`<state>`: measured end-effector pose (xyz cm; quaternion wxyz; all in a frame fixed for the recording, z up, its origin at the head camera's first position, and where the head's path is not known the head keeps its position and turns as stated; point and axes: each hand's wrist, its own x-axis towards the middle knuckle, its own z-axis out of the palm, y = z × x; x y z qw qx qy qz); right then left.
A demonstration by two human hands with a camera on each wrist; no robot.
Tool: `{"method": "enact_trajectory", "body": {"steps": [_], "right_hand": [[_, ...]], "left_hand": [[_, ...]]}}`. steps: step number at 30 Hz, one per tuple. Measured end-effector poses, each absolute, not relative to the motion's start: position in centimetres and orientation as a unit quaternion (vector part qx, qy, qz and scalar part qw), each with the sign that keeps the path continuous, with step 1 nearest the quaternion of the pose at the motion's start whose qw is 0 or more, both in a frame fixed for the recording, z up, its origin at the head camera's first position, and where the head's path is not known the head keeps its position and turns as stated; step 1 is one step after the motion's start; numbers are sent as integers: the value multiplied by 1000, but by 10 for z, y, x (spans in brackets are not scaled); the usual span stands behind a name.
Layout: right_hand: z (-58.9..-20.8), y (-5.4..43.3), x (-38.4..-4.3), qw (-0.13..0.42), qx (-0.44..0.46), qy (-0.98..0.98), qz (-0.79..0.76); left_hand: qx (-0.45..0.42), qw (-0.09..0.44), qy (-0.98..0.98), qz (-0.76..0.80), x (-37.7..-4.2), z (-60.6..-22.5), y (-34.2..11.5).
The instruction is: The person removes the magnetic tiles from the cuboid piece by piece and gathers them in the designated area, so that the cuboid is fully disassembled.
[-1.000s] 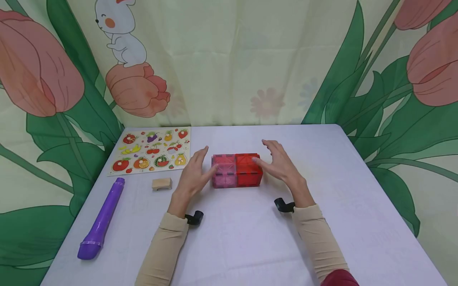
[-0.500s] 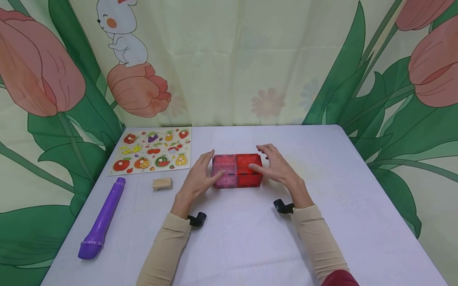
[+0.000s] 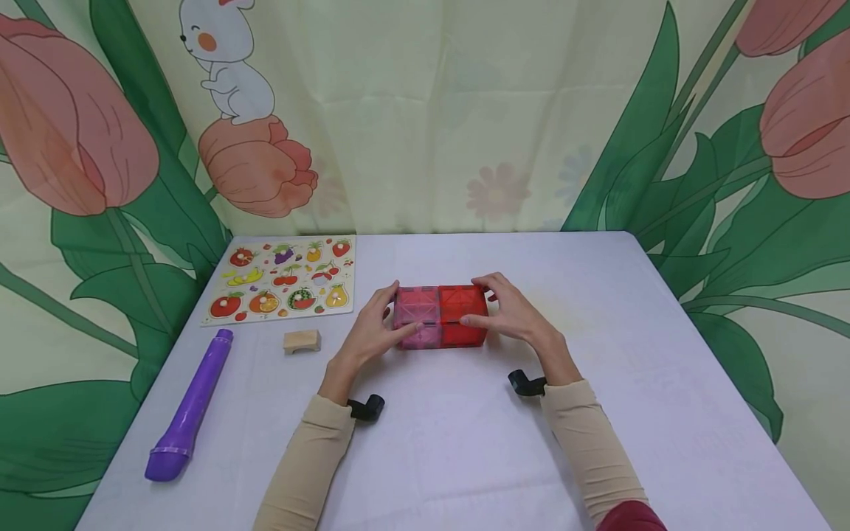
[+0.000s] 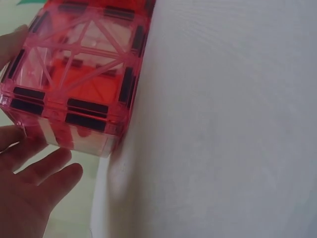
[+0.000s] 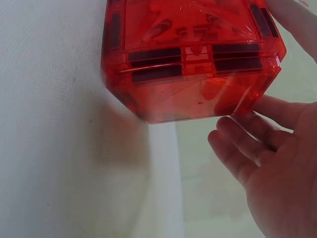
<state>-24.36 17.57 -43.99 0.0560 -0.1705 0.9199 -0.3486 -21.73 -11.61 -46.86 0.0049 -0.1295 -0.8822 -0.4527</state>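
**One box of translucent pink and red plastic panels (image 3: 440, 306), held at both ends**

Sits near the middle of the white cloth-covered table (image 3: 438, 442), pink half to the left, red half to the right. Around the pink end, left hand (image 3: 365, 335): thumb over the upper near edge, forefinger round towards the far side. Around the red end, right hand (image 3: 519, 317), in much the same way. Gripped lightly, to judge by the wrist views — lower fingertips loose just beyond each end wall. No way to tell the strength of the squeeze.

Probably hollow and light for its bulk, given the see-through walls. Likely stiff panel by panel, yet weak at the joins: dark strips along the edges, perhaps magnets, so apt to fold or come apart under an uneven push. Smooth, glossy faces, likely a little slippery. Best taken at both ends together, thumbs on the upper near edge and fingers on the end walls, with even pressure towards the middle seam — not by one half alone.

Off to the left: flat fruit-printed board (image 3: 279, 279), small pale wooden block with an arched underside (image 3: 302, 341), purple plastic microphone (image 3: 190, 405).
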Motion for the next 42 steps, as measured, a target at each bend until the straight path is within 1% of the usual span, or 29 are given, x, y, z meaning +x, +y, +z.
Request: {"method": "enact_trajectory", "body": {"steps": [11,15,22,31,38,42], "right_hand": [[-442,181,-248,83,-186,887,-414],[-444,181,-248,78,-187,882,-426],[-449,182,-250,60,-193,877,-437],[-454,183,-252,51,-201,867,-454],[-454,182,-252,53,-200,863,-461],[-455,182,-252,54,-199,860,-466]], "left_hand": [[-106,-25,-816,-567,-221,-477,-114],[-94,-35,-806,-583,-222,-480,-114],[-90,-33,-801,-591,-222,-482,-116],[-88,-40,-798,-594,-222,-484,-116],[-75,-69,-804,-586,-205,-448,-111],[-75,-71,-804,-585,-205,-448,-111]]}}
